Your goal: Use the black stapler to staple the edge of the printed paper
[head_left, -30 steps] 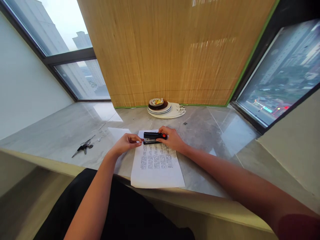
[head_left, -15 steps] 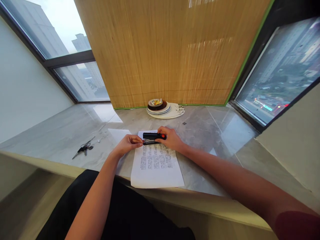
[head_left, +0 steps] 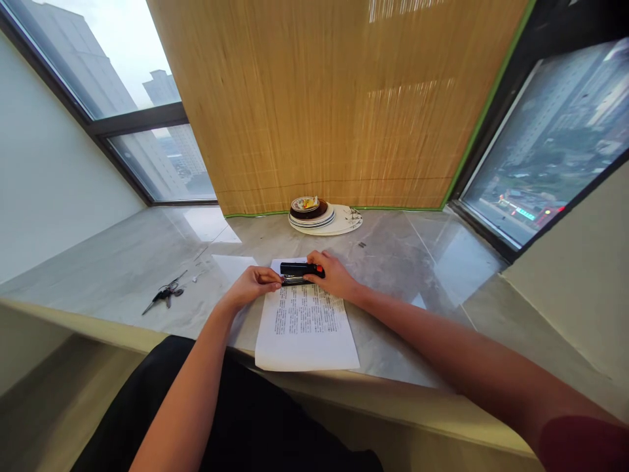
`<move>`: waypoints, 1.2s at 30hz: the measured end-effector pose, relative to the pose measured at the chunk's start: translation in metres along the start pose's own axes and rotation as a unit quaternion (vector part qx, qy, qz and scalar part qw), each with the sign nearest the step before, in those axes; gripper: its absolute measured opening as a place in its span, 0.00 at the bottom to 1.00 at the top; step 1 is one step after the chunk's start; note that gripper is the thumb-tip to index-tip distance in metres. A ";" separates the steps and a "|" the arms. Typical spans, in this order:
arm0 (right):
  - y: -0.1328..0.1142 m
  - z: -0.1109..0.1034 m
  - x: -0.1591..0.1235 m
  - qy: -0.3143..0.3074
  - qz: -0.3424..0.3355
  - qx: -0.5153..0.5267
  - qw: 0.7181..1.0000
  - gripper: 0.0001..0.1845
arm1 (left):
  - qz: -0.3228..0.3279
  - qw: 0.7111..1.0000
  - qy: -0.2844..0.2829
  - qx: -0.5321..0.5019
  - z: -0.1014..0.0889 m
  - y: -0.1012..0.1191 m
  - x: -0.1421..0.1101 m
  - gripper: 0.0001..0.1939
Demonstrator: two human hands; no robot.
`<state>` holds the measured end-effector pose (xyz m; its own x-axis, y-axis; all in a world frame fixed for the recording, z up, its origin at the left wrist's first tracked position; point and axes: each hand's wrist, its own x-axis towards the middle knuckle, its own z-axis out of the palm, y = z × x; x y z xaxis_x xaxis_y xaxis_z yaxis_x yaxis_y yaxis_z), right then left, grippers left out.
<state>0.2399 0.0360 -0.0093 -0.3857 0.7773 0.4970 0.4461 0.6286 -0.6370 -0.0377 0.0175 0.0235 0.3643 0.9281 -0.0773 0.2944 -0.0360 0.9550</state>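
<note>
A black stapler (head_left: 293, 269) with a red-orange patch at its rear lies across the top of a printed sheet of paper (head_left: 307, 351). Its upper arm is tilted up from the base, and the metal part between them shows. My right hand (head_left: 335, 276) grips the rear end, thumb in front and fingers behind. At the stapler's left tip, my left hand (head_left: 251, 287) is closed in a pinch, fingertips against the end of the base. Whether something small is between those fingertips is hidden. The paper's lower edge reaches the front of the ledge.
Keys (head_left: 167, 294) lie at the left on the grey marble ledge (head_left: 393, 314), near a small white bit (head_left: 195, 279). Stacked plates (head_left: 314, 216) stand at the back before a bamboo blind (head_left: 334, 105). Small dark staple strips (head_left: 362, 244) lie right of the plates.
The stapler's rear and my right hand have shifted very slightly left. My left hand stays pinched at the tip. The whole view has moved a little.
</note>
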 end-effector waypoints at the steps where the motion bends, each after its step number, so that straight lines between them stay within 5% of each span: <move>1: 0.000 0.001 0.000 -0.001 -0.001 -0.002 1.000 0.17 | 0.005 1.000 0.002 0.007 0.000 0.001 0.000 0.15; 8: -0.003 0.002 -0.002 -0.054 -0.065 0.007 0.996 0.38 | 0.072 0.985 0.074 0.141 0.004 0.003 0.003 0.10; 12: 0.000 0.003 -0.002 -0.067 -0.046 -0.003 0.997 0.32 | 0.152 0.915 0.151 0.343 0.006 -0.006 0.008 0.11; 18: -0.001 0.000 -0.001 -0.054 -0.049 0.021 0.997 0.22 | 0.164 0.871 0.079 0.456 0.007 -0.022 0.010 0.27; 22: -0.004 -0.002 -0.001 -0.048 -0.032 0.015 0.998 0.20 | 0.144 0.860 0.037 0.488 0.007 -0.024 0.008 0.26; 31: 0.009 -0.016 0.001 0.145 0.075 -0.047 0.985 0.19 | 0.087 0.846 0.058 0.523 -0.008 -0.019 0.001 0.26; 36: 0.030 -0.035 0.001 0.195 0.124 -0.103 0.967 0.18 | 0.049 0.841 0.069 0.534 -0.023 -0.018 -0.005 0.25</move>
<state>0.2810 0.0568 -0.0077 0.0711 0.8298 0.5536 0.6523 0.3812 -0.6552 -0.0652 0.0224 0.0134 0.3491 0.9326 0.0919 0.9213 -0.3595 0.1482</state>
